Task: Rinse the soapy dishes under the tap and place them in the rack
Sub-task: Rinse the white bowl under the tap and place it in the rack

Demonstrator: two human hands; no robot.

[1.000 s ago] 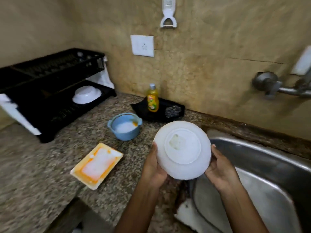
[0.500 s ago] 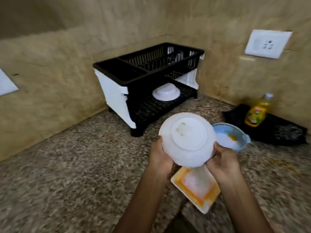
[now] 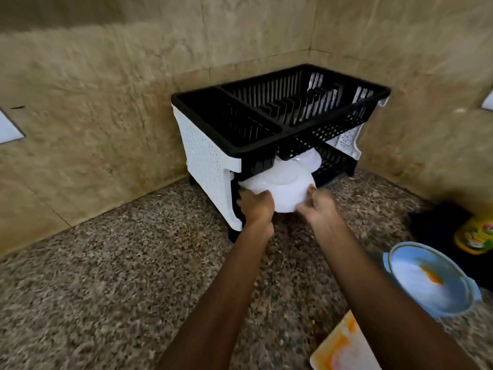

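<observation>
Placing step. In front of the rack (image 3: 266, 124): soapy blue bowl (image 3: 429, 281) and orange plate (image 3: 344, 348) wait on the worktop (image 3: 106, 289). Left hand (image 3: 256, 205) and right hand (image 3: 318, 206) pinch white bowl (image 3: 282, 185), half into the rack's lower tier. Next: slide in, release.

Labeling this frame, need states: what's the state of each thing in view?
White bowl: upside down, held by both hands, partway into lower rack tier.
Left hand: grips bowl rim.
Right hand: grips bowl rim.
Second bowl: on lower tier.
Rack: top tier empty.
Blue bowl: upright, soapy.
Tray: soapy.
</observation>
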